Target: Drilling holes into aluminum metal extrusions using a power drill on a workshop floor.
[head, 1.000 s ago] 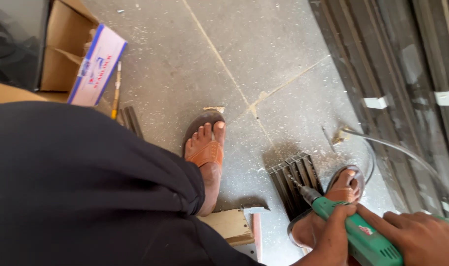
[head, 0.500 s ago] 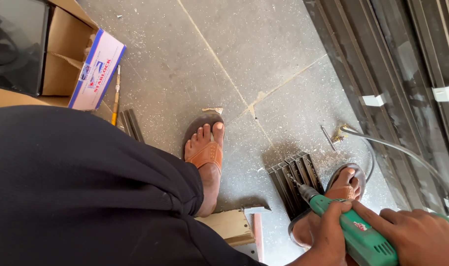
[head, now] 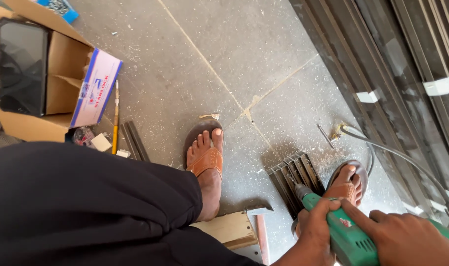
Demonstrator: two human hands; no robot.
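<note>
The left hand [head: 317,231] wraps its fingers around the front of a green power drill [head: 346,234], gripping the body just behind the chuck, while the right hand [head: 411,240] clasps the rear of the same tool, its forefinger stretched forward along the top of the green casing. The drill slants down and away from both hands, and its dark nose meets a short piece of ribbed dark metal profile [head: 294,178] lying on the floor directly ahead of the left hand; pale swarf is scattered around that piece. Just beyond the hands, the right foot in a brown sandal [head: 346,183] rests beside the profile, touching or nearly touching its edge. A grey cable [head: 404,160] curves away past the right hand toward long dark metal rails [head: 382,74] that run along the floor on that side. To the left of the left hand, the other sandalled foot [head: 205,165] stands flat on the grey tiled floor [head: 244,44], with a pale wooden block [head: 229,229] just beside its heel. Farther out on that same side, well apart from the hands, lie two short dark strips [head: 134,140], a yellow-handled tool [head: 115,118] and an open cardboard box [head: 47,83] with a white and blue carton [head: 96,88] leaning at its edge. A black garment [head: 86,202] covers the near leg.
</note>
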